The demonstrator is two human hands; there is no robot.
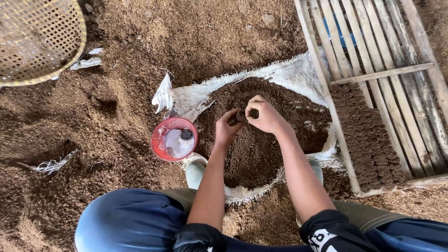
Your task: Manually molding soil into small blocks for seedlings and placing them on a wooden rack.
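Pinching one small soil plug point(241, 116) between them, left hand point(227, 129) and right hand point(264, 115) hover closed-fingered over the soil heap point(261, 149) on the white sack point(289, 74).

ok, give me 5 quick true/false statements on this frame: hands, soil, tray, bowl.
1. Both hands meet over the soil pile. True: left hand and right hand pinch a small dark clump together.
2. The red bowl sits right of the pile. False: it sits left of it.
3. The wooden slatted tray is completely filled. False: only its near part holds dark soil plugs.
4. The soil lies on a white sack. True.
5. A woven basket is at the top right. False: top left.
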